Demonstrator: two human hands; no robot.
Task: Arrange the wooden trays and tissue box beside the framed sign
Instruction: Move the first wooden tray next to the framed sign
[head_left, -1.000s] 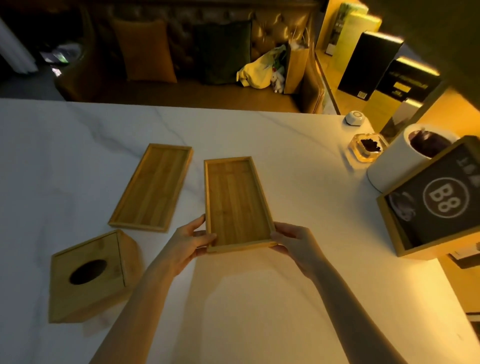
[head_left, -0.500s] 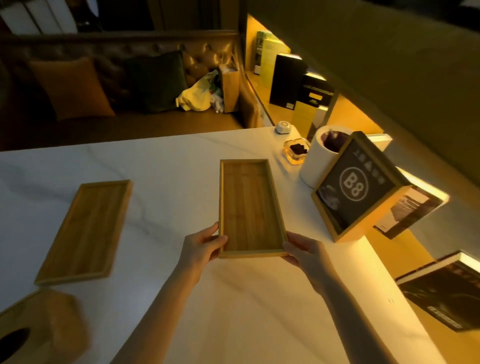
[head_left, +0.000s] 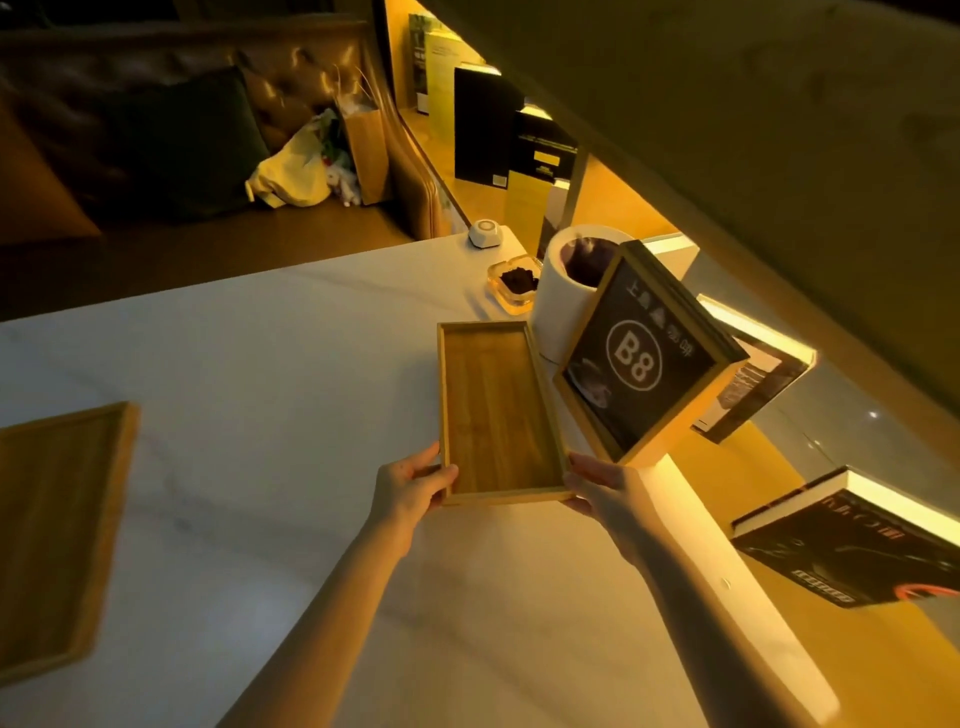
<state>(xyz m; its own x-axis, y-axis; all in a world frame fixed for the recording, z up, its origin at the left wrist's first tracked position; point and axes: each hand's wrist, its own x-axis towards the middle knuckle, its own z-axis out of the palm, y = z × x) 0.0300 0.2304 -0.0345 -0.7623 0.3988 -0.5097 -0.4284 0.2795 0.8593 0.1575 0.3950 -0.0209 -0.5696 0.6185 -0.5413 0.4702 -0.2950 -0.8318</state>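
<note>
Two bare forearms are seen reaching forward from the near edge over a white marble table (head_left: 291, 364) lit in warm yellow light. A wooden tray (head_left: 496, 410), long and shallow, is gripped at its near end by both hands: the left hand (head_left: 410, 491) is closed on the near-left corner with the thumb laid over the rim, and the right hand (head_left: 605, 491) is closed on the near-right corner, its fingers tucked under the edge. The tray is pointed lengthwise away from the viewer; whether its underside is touching the table cannot be told. Just beside the tray's right edge a framed sign (head_left: 641, 361) is propped at a tilt, a dark panel in a pale wooden frame marked with "B8" in a white circle. A second wooden tray (head_left: 57, 530) is seen lying flat well apart at the left edge, partly cut off by the picture's border. Behind the sign a white cylindrical container (head_left: 558, 306) is placed, with a small glass ashtray (head_left: 514, 286) holding something dark to its left and a small white device (head_left: 485, 232) farther back at the table's far corner. To the right, books (head_left: 852, 551) are displayed on a lit shelf. Beyond the table a dark tufted sofa (head_left: 171, 130) with cushions and a pale bag is visible
</note>
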